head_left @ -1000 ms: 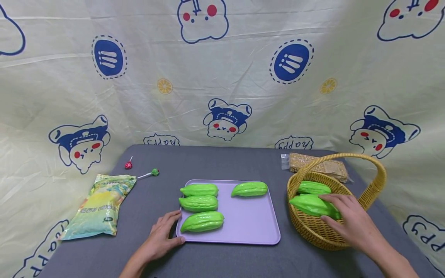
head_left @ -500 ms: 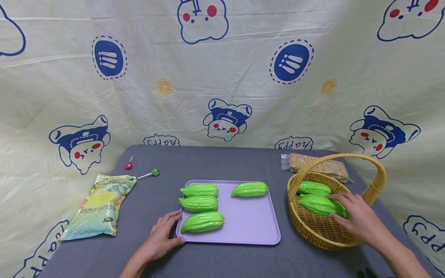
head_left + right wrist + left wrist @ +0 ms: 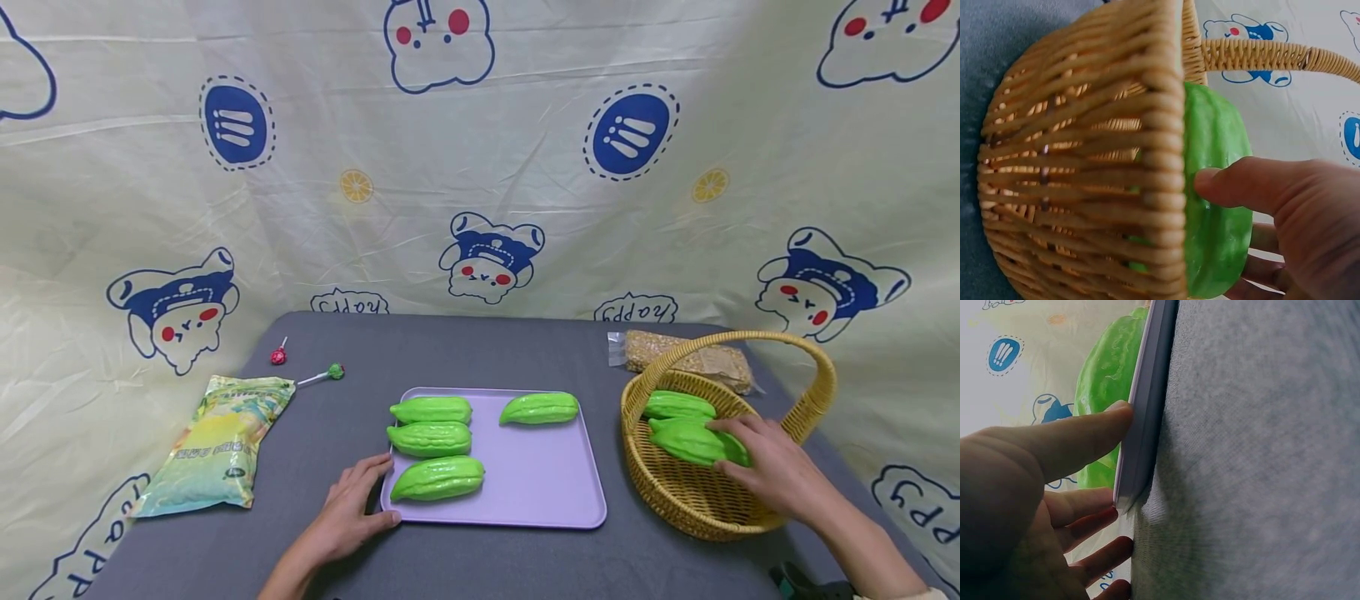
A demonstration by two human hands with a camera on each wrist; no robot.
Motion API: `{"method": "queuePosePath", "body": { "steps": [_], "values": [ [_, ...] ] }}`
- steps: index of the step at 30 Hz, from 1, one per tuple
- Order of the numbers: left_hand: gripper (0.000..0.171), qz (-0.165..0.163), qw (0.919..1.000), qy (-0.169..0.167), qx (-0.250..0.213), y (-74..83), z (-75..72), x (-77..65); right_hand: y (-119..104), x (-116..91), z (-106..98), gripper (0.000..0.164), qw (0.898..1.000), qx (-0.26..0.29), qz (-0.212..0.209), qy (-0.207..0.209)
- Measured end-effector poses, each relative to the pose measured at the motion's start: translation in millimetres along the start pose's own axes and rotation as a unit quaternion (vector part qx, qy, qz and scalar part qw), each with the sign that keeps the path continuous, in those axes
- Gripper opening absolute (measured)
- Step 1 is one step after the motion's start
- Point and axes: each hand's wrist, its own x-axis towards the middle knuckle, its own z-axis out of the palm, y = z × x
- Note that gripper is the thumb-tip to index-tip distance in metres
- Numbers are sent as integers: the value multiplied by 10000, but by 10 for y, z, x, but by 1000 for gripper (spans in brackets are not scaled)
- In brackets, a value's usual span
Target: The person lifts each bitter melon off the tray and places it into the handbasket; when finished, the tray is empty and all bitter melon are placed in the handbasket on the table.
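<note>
My right hand grips a light green, ridged bitter melon inside the wicker basket. In the right wrist view the thumb lies on the bitter melon, which shows above the basket's rim. Behind it in the basket lies another bitter melon. My left hand rests at the near left corner of a lilac tray, thumb on the front edge and fingers along the left side. Three bitter melons lie at the tray's left, one at its back right.
A colourful sealed bag lies at the left, with a green lollipop and a red lollipop behind it. A clear pack of grain-like bits lies behind the basket, whose tall handle arches over it.
My right hand has moved slightly to the right with the bitter melon, within the basket. The left hand and the tray have stayed put.
</note>
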Motion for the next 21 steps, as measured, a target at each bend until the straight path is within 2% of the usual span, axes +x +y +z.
{"method": "queuePosePath", "body": {
  "steps": [21],
  "values": [
    [67, 20, 10000, 13, -24, -14, 5, 0, 151, 43, 80, 45, 9986, -177, -310, -378]
  ]
}}
